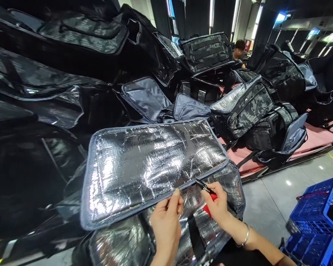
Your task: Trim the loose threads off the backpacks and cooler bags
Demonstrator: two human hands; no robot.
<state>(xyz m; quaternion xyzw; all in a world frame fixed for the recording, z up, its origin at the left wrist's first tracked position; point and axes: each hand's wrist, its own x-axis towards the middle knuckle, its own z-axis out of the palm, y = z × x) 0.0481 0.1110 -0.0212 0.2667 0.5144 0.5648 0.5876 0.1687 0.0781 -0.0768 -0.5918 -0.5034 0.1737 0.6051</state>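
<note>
A silver foil-lined bag panel (152, 155) with grey edge binding lies tilted in front of me, its near edge toward my hands. My left hand (168, 218) pinches at the binding on that near edge, thumb against fingers; any thread between them is too small to make out. In my right hand (218, 201) I hold thread snips (207, 187) with black blades and red on the handle. The blade tips point at the binding, right of my left hand. Below the panel, more silver foil lining (230, 184) of the bag shows, partly covered by my hands.
Black and camouflage bags are heaped at the left (83, 33) and behind; a camouflage bag (249, 107) lies on a pink surface (319, 142). Blue plastic crates (313, 210) stand on the tiled floor at right. Another person (238, 50) is at the back.
</note>
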